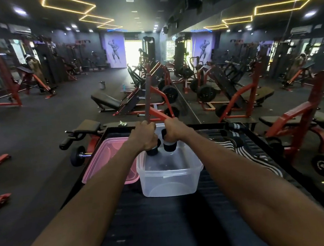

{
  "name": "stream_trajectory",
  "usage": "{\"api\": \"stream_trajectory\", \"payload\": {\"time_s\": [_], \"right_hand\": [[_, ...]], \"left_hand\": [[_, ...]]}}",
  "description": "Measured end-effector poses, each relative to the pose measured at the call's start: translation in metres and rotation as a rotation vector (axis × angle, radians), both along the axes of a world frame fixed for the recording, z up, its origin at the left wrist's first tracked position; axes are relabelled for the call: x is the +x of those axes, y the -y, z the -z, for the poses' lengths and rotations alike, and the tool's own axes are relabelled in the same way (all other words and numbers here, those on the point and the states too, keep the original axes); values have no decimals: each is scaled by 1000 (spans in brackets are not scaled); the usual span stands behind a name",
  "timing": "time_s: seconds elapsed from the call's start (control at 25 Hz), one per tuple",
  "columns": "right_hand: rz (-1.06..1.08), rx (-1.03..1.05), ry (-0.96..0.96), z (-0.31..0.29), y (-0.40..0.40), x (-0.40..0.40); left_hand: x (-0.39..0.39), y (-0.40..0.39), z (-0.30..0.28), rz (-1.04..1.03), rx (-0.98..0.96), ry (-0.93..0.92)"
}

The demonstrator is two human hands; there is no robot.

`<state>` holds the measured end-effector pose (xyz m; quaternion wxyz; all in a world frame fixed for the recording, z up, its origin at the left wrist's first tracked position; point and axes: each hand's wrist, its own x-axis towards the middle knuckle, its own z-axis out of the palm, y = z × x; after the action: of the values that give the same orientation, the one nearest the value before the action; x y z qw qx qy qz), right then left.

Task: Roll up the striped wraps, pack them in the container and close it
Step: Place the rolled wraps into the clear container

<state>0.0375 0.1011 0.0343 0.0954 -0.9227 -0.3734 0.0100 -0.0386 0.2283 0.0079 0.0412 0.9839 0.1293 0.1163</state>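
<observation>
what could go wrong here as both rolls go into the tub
Each hand holds a rolled wrap, left hand, right hand, above the clear container. Released loosely, a roll could spring open inside. The container stands near the pink lid; a push downward might slide it along the dark surface. More striped wraps lie unrolled to the right, so space may run short if these two rolls sit carelessly.

The dark tabletop (166, 230) carries a clear plastic container (171, 178) near the middle, a pink lid (106, 163) just beside it on the left, and unrolled striped wraps (246, 150) on the right.
</observation>
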Motion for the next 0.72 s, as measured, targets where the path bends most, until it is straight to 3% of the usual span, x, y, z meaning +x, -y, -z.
{"api": "stream_trajectory", "payload": {"time_s": [0.44,0.72], "right_hand": [[37,3,51,29,-15,22],[69,93,-88,25,-7,26]], "left_hand": [[-1,-7,12,-18,27,-48],[1,3,7,-53,33,-85]]}}
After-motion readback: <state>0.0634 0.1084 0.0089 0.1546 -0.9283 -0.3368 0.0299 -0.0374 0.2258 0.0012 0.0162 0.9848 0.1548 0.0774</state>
